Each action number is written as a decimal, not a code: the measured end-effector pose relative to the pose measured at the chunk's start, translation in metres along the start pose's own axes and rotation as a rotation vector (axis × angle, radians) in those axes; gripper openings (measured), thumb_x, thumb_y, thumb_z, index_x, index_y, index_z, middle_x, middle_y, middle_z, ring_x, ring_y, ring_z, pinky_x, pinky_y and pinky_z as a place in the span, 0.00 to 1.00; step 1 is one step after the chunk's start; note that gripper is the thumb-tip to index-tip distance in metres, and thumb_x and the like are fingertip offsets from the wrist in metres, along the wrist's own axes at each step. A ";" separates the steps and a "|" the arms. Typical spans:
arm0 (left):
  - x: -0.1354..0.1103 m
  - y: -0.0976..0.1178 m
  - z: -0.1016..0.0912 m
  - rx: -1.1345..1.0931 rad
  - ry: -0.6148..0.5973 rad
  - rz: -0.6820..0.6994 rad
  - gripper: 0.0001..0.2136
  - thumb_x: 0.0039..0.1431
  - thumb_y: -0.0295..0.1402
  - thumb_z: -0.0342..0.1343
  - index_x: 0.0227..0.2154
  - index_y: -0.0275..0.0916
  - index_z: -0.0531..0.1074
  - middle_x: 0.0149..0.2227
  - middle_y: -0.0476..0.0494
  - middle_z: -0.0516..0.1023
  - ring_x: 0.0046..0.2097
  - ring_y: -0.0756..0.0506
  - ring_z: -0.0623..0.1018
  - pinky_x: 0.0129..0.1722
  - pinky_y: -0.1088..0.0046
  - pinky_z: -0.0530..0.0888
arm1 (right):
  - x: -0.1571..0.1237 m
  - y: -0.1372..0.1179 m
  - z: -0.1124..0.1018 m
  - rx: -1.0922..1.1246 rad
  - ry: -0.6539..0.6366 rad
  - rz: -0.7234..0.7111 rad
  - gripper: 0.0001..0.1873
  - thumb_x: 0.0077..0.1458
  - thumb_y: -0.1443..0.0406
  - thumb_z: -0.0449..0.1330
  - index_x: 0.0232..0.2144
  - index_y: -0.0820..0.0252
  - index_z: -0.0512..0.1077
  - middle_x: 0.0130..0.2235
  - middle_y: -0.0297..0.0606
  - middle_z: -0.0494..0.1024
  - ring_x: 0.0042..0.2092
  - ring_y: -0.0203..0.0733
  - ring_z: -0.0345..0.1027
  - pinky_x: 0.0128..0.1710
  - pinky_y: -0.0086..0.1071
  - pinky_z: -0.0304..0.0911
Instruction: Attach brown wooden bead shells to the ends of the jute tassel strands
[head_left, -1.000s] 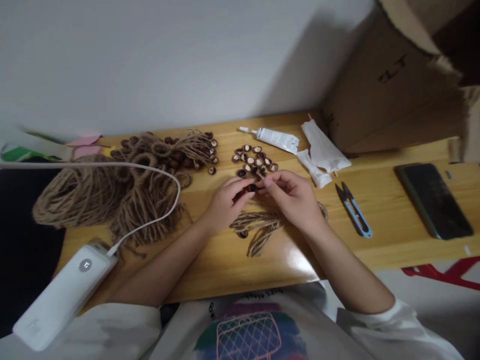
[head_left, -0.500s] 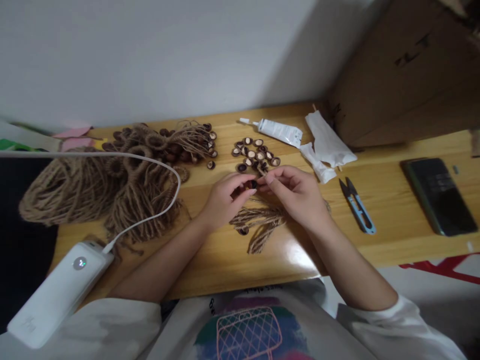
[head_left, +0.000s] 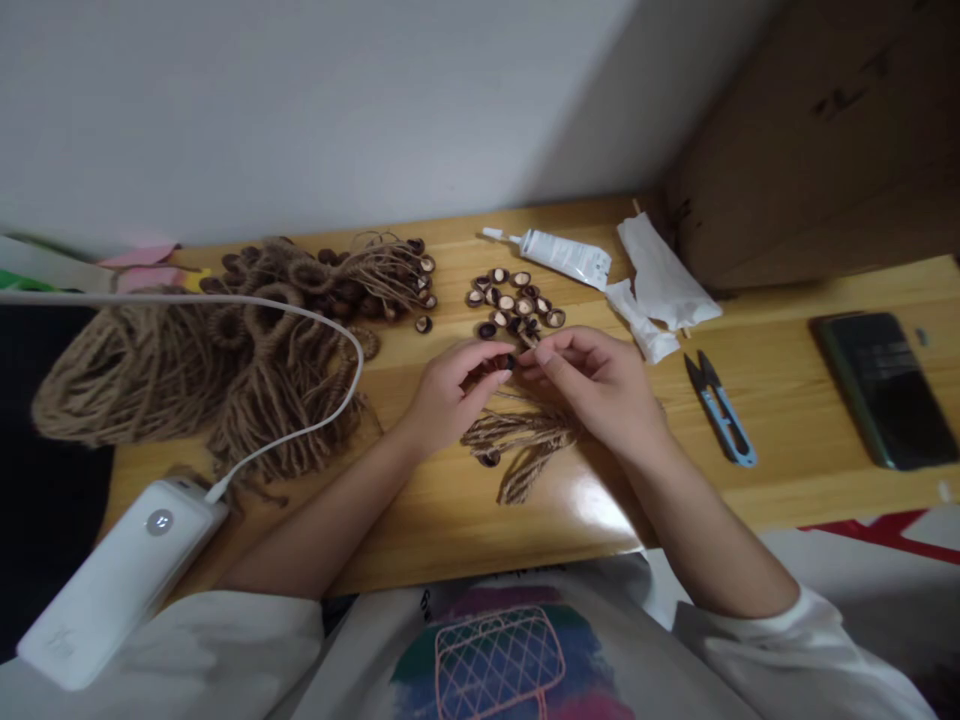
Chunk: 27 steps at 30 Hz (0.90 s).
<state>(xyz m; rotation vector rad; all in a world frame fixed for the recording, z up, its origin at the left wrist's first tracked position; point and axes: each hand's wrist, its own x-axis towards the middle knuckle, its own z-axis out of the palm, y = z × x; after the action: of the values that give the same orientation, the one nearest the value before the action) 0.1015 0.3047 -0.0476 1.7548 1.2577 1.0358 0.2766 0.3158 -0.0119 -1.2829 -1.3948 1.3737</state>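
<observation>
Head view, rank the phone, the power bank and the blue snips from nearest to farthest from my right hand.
1. Blue snips, just to the right of your right hand.
2. Phone, farther right.
3. Power bank, at the lower left.

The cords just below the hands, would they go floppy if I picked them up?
The cords would probably droop, since they look thin and loosely splayed. They're likely light, being only a small bunch. Their twisted surface may make them easy to grip.
</observation>
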 end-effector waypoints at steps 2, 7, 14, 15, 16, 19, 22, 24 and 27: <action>0.000 0.000 0.000 0.005 -0.003 0.018 0.10 0.57 0.29 0.55 0.43 0.38 0.74 0.38 0.44 0.77 0.39 0.49 0.76 0.40 0.72 0.74 | 0.000 0.000 0.000 -0.012 -0.010 -0.002 0.13 0.52 0.56 0.61 0.29 0.61 0.70 0.30 0.37 0.77 0.33 0.37 0.73 0.35 0.30 0.69; 0.000 0.000 0.001 -0.015 0.009 0.008 0.10 0.58 0.28 0.55 0.42 0.38 0.74 0.38 0.45 0.77 0.37 0.50 0.75 0.37 0.75 0.73 | -0.001 0.000 -0.002 -0.213 0.064 -0.075 0.09 0.53 0.61 0.59 0.30 0.62 0.73 0.27 0.35 0.76 0.28 0.33 0.68 0.30 0.28 0.63; 0.001 0.000 0.002 -0.016 0.011 0.019 0.10 0.58 0.28 0.54 0.42 0.37 0.74 0.38 0.44 0.77 0.37 0.50 0.75 0.38 0.75 0.73 | -0.002 0.002 -0.006 -0.416 0.119 -0.151 0.07 0.52 0.65 0.58 0.30 0.62 0.75 0.29 0.35 0.77 0.29 0.33 0.67 0.32 0.27 0.59; 0.001 0.000 0.001 -0.008 0.007 0.025 0.10 0.58 0.28 0.54 0.42 0.37 0.74 0.38 0.44 0.77 0.37 0.50 0.75 0.38 0.75 0.73 | -0.003 0.001 -0.006 -0.438 0.112 -0.148 0.07 0.52 0.65 0.58 0.29 0.62 0.74 0.28 0.35 0.76 0.29 0.33 0.66 0.31 0.27 0.59; 0.001 0.001 0.001 -0.002 0.003 0.030 0.10 0.58 0.28 0.54 0.42 0.37 0.74 0.38 0.44 0.76 0.37 0.50 0.75 0.38 0.75 0.73 | -0.003 0.000 -0.006 -0.458 0.106 -0.143 0.07 0.51 0.65 0.58 0.29 0.63 0.74 0.28 0.35 0.76 0.28 0.33 0.65 0.31 0.27 0.58; 0.001 0.002 0.000 0.008 -0.001 0.039 0.10 0.58 0.28 0.54 0.42 0.36 0.74 0.38 0.45 0.76 0.37 0.50 0.75 0.38 0.75 0.73 | -0.003 -0.002 -0.006 -0.498 0.088 -0.131 0.07 0.51 0.65 0.58 0.28 0.63 0.74 0.24 0.33 0.73 0.25 0.31 0.61 0.28 0.26 0.54; 0.001 0.001 0.001 0.007 0.002 0.044 0.10 0.58 0.27 0.55 0.42 0.37 0.74 0.38 0.45 0.76 0.37 0.50 0.75 0.38 0.75 0.73 | -0.002 -0.004 -0.005 -0.510 0.085 -0.134 0.07 0.50 0.64 0.59 0.27 0.63 0.74 0.22 0.31 0.70 0.24 0.30 0.58 0.28 0.26 0.53; 0.001 0.000 0.001 0.007 0.005 0.050 0.10 0.58 0.27 0.55 0.43 0.37 0.74 0.38 0.45 0.76 0.38 0.50 0.75 0.39 0.75 0.73 | -0.002 -0.004 -0.005 -0.521 0.084 -0.140 0.07 0.50 0.64 0.59 0.27 0.63 0.74 0.21 0.31 0.69 0.24 0.30 0.58 0.28 0.26 0.52; 0.001 0.000 0.001 0.013 0.008 0.057 0.10 0.58 0.27 0.55 0.42 0.37 0.74 0.37 0.45 0.76 0.37 0.50 0.75 0.38 0.75 0.73 | -0.002 -0.003 -0.004 -0.544 0.088 -0.158 0.07 0.50 0.64 0.59 0.26 0.62 0.75 0.21 0.31 0.68 0.24 0.30 0.58 0.28 0.26 0.52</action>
<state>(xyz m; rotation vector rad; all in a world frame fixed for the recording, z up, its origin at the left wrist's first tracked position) 0.1026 0.3052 -0.0483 1.8076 1.2284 1.0700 0.2807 0.3147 -0.0079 -1.5081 -1.8379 0.8441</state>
